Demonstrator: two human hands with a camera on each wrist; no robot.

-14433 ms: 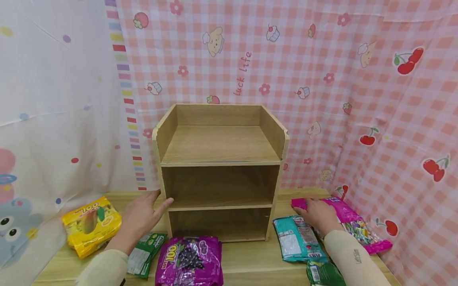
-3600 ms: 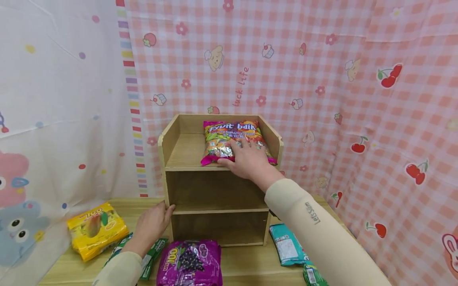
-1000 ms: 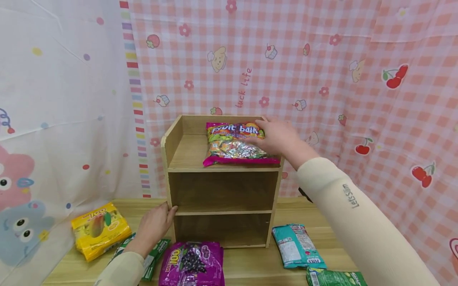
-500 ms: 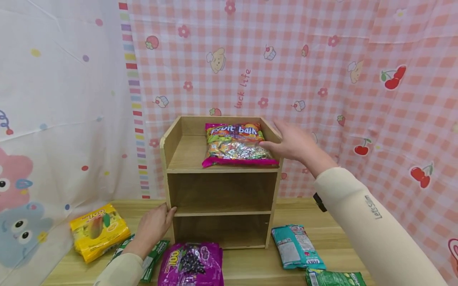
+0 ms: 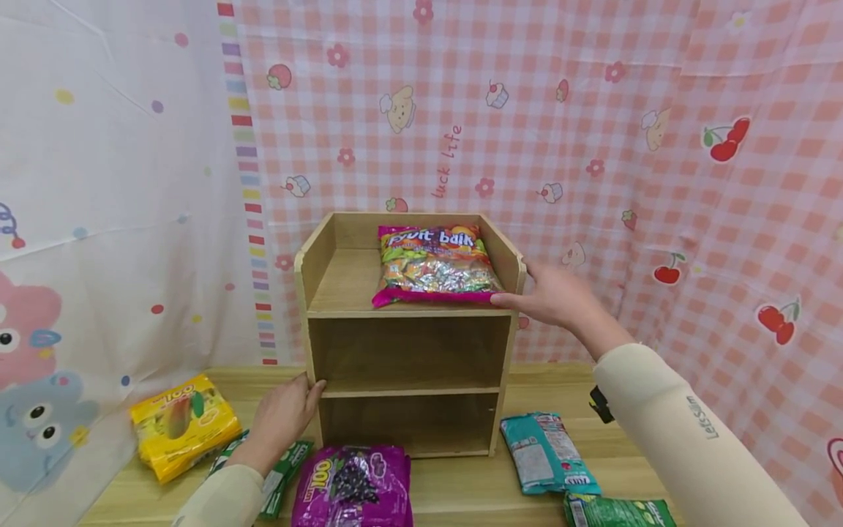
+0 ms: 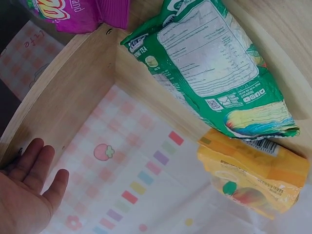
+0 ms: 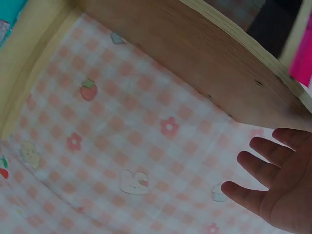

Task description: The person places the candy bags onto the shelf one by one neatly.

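A small wooden shelf unit [image 5: 410,315] with three levels stands in the middle. On its top level lies a candy bag [image 5: 435,263] with a pink border, marked "Fruit baik". My right hand [image 5: 560,296] is at the unit's upper right side, thumb at the front edge by the bag's lower right corner. The right wrist view shows that hand's fingers [image 7: 263,158] straight and spread beside the side panel. My left hand [image 5: 285,411] rests against the unit's left side, thumb at the front edge. In the left wrist view its fingers [image 6: 36,163] are relaxed beside the panel.
Left on the table lie a yellow mango-print bag [image 5: 184,424] and green packets [image 5: 283,476], partly behind the left forearm. A purple grape-print bag [image 5: 352,487] lies before the unit. At right are a teal packet [image 5: 548,452] and a green packet [image 5: 619,511]. Patterned curtains hang behind.
My right hand has left the candy bag and moved right and down to the unit's right side. Earlier, that bag went from the table to the top level. The left hand stays put.
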